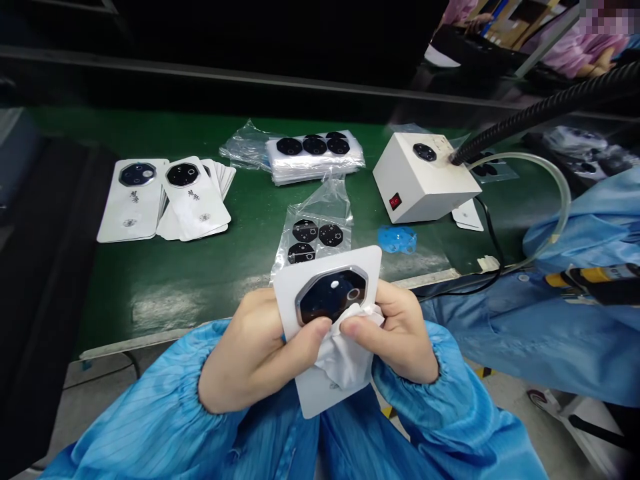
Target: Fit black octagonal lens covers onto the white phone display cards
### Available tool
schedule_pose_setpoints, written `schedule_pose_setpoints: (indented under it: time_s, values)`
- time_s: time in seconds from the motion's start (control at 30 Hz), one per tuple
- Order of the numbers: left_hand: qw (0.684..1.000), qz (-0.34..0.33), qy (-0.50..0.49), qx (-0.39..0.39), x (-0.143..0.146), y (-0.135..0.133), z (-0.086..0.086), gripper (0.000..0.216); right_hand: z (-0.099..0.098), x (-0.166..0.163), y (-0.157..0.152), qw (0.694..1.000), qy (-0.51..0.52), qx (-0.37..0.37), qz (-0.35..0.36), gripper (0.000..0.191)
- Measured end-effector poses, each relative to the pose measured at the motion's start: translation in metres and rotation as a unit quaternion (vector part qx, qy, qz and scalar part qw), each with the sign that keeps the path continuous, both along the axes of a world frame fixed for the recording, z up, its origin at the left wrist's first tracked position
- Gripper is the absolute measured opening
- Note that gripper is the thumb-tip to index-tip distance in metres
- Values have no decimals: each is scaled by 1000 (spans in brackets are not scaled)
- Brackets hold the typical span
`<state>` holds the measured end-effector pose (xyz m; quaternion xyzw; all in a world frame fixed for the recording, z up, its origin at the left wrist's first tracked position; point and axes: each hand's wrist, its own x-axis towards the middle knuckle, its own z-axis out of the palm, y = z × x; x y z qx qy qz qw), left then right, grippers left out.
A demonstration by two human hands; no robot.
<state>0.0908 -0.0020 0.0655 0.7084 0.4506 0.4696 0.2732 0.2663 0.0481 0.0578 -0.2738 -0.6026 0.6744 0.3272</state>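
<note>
I hold a white phone back cover (320, 393) with a dark octagonal camera plate (327, 293) upright in front of me. My left hand (255, 353) grips its left edge, thumb lying on the lower rim of the plate. My right hand (400, 333) is closed on a crumpled white cloth (345, 353), pressing it against the plate's lower right. Both wrists are in blue sleeves.
On the green bench lie a fanned stack of white covers (150, 197), a bag of black lens plates (315, 233), a bagged stack (315, 157), a white box with a red switch (425, 177), a blue scrap (397, 239). A co-worker's blue sleeve (575, 320) is to the right.
</note>
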Motion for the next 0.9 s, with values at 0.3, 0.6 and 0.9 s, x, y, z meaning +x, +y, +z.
schedule_pose_setpoints:
  time_s: [0.3,0.6,0.9]
  values:
    - [1000,-15,5,9,-3,5,0,20,-4,-9,6,996,41,-71,-18,26]
    - [999,-15,18,28,1,9,4,23,5,-10,4,998,-32,-58,-18,23]
    - [1000,-8,-30,2,9,10,1,24,5,-11,3,996,6,-87,-21,17]
